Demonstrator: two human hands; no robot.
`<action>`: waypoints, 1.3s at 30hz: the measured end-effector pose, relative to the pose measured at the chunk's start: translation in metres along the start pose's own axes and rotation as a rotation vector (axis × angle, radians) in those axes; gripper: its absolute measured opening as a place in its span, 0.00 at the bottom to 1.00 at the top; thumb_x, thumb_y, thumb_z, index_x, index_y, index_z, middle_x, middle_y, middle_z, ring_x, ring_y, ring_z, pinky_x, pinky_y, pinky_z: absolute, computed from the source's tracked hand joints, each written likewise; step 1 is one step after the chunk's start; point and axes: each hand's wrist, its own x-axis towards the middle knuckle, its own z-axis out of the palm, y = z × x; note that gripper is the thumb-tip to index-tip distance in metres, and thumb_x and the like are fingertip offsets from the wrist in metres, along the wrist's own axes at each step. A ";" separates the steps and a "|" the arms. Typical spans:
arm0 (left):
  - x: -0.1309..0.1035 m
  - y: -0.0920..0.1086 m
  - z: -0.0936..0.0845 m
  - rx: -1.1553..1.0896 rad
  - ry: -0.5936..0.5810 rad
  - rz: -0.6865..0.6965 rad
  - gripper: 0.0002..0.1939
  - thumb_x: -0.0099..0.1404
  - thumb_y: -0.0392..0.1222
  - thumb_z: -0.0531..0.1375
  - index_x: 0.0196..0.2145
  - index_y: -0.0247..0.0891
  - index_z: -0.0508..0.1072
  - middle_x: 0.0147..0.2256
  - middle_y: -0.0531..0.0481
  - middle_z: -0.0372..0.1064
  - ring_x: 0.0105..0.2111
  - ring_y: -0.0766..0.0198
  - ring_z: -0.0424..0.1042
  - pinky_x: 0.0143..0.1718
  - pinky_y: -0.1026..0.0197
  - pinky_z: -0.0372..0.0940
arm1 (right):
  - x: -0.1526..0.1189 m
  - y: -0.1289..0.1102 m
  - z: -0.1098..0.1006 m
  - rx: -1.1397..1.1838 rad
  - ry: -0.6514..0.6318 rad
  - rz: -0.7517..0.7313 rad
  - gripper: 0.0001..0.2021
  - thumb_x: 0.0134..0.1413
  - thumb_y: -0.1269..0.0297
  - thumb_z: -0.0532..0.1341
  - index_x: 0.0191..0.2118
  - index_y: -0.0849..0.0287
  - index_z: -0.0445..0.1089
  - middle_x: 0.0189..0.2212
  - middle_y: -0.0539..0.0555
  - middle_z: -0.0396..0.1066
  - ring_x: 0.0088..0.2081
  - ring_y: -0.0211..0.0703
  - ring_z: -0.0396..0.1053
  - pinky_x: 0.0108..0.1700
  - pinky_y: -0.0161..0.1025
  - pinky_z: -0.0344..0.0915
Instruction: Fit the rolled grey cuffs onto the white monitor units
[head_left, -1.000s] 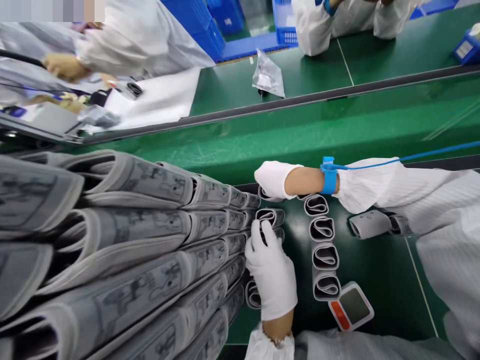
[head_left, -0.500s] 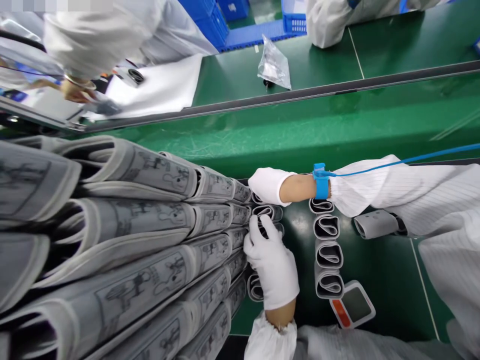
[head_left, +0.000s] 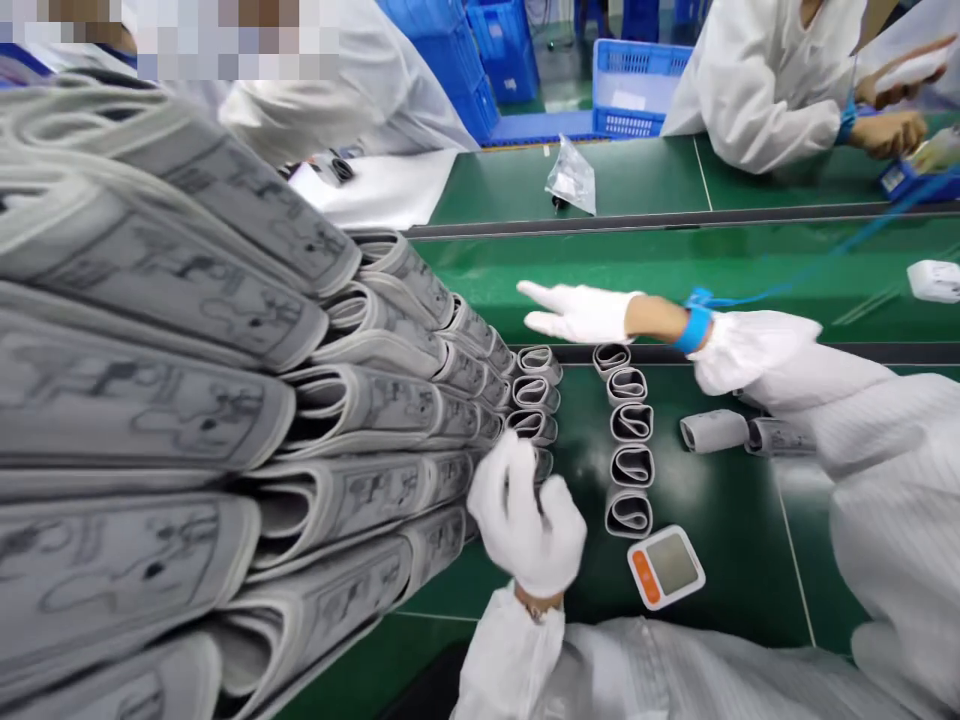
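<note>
My right hand (head_left: 581,312), white-gloved and with a blue strap at the wrist, reaches in from the right. Its fingers are stretched apart above the far end of the short rows, with nothing in them. My left hand (head_left: 531,520), also gloved, is at the near end of a row of rolled grey cuffs (head_left: 534,392). Its fingers are curved, with thumb and fingers apart and no held object visible; whether they touch the cuff beside them I cannot tell. Left of both hands rises a large stack of printed rolled blood pressure cuffs (head_left: 367,410).
Another row of rolled cuffs (head_left: 631,422) stands to the right, with a white and orange monitor (head_left: 666,568) below it. Two loose cuffs (head_left: 716,430) lie farther right. Beyond the green ledge are a plastic bag (head_left: 573,178), blue crates (head_left: 641,75) and co-workers in white sleeves.
My right hand has come up off the row's far end, its fingers now spread. My left hand has drawn back slightly from the cuffs. The view has shifted, showing more of the stack.
</note>
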 end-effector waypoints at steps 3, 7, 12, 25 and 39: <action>-0.036 0.026 -0.016 -0.171 -0.214 0.023 0.39 0.66 0.52 0.67 0.70 0.43 0.61 0.65 0.31 0.61 0.64 0.39 0.66 0.61 0.39 0.68 | -0.031 0.024 -0.029 -0.309 -0.274 -0.112 0.40 0.60 0.73 0.65 0.76 0.50 0.56 0.78 0.61 0.37 0.70 0.65 0.62 0.70 0.57 0.61; -0.055 0.027 0.006 -0.163 -0.581 -0.199 0.34 0.65 0.43 0.68 0.66 0.45 0.65 0.63 0.34 0.66 0.60 0.42 0.72 0.56 0.41 0.73 | -0.050 0.062 -0.022 -0.424 -0.421 -0.132 0.44 0.49 0.84 0.64 0.71 0.48 0.64 0.77 0.59 0.43 0.68 0.62 0.63 0.64 0.52 0.67; -0.040 -0.002 0.020 -0.139 -0.494 -0.391 0.32 0.68 0.43 0.66 0.67 0.42 0.65 0.56 0.39 0.76 0.55 0.49 0.78 0.55 0.48 0.75 | -0.043 0.079 -0.006 -0.383 -0.283 -0.128 0.22 0.64 0.71 0.63 0.62 0.54 0.70 0.55 0.59 0.73 0.48 0.49 0.75 0.54 0.44 0.71; -0.042 -0.013 0.006 0.307 0.315 -0.318 0.48 0.62 0.45 0.74 0.72 0.36 0.57 0.59 0.29 0.68 0.58 0.39 0.72 0.54 0.40 0.73 | 0.014 -0.054 0.007 -0.589 0.032 -0.172 0.31 0.69 0.65 0.60 0.74 0.51 0.58 0.53 0.61 0.76 0.50 0.58 0.76 0.54 0.48 0.70; -0.081 -0.005 -0.001 0.005 0.111 -0.081 0.25 0.70 0.27 0.61 0.62 0.38 0.70 0.47 0.40 0.80 0.46 0.56 0.81 0.50 0.55 0.76 | -0.008 -0.030 0.044 -0.367 0.099 0.097 0.55 0.50 0.77 0.64 0.80 0.63 0.36 0.76 0.79 0.27 0.69 0.72 0.62 0.65 0.57 0.68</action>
